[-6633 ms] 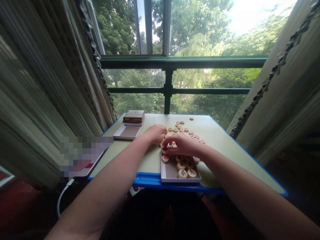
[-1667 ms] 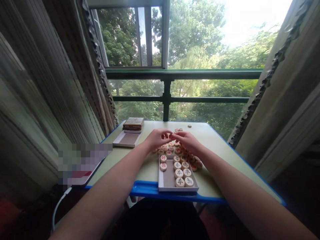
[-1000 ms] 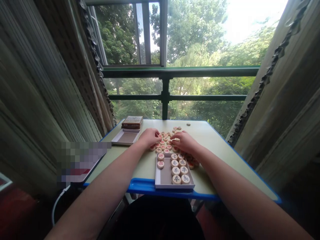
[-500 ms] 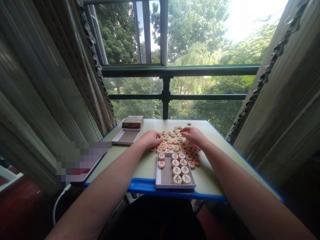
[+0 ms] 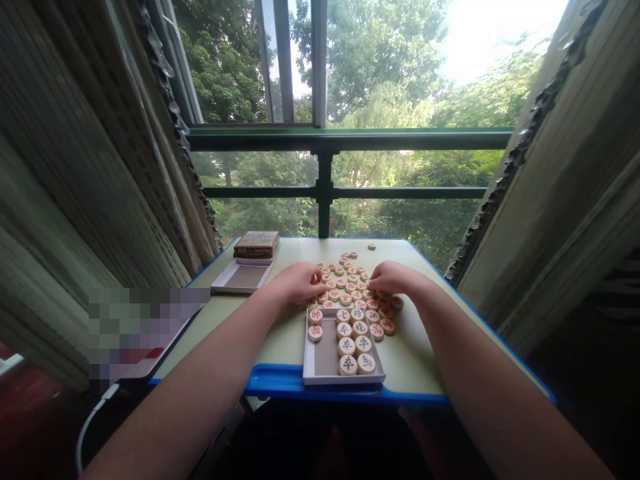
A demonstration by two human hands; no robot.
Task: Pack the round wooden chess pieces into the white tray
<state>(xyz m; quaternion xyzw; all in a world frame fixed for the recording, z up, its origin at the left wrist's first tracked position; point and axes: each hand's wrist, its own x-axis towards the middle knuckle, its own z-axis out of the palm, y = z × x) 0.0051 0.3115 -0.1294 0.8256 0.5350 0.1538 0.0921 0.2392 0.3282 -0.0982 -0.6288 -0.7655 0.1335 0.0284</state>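
Note:
My left hand [image 5: 299, 283] reaches in at the left side of a spread of round wooden Chinese chess pieces [image 5: 345, 299]. Its fingers are bent and closed at the edge pieces; what lies between the fingertips is hidden. On the right side of the spread my right hand [image 5: 393, 277] points down, fingers pinched together among the pieces; whatever they hold cannot be made out. Nearer me stands an open white box tray [image 5: 327, 360]. Two red-marked pieces [image 5: 315, 324] sit in its left column, and several black-marked pieces [image 5: 348, 347] fill two columns at its right.
Another shallow box part [image 5: 243, 276] lies at the table's left, by stacked brown boxes [image 5: 256, 244]. One lone piece [image 5: 371, 247] is near the far edge. A blurred-out device [image 5: 165, 347] with a white cable [image 5: 93, 415] is at left. Curtains flank the window railing [image 5: 324, 177].
My right hand has come down and nearer, its fingers now lower at the pile's right side. My left hand stays at the left edge. The whole view has shifted slightly.

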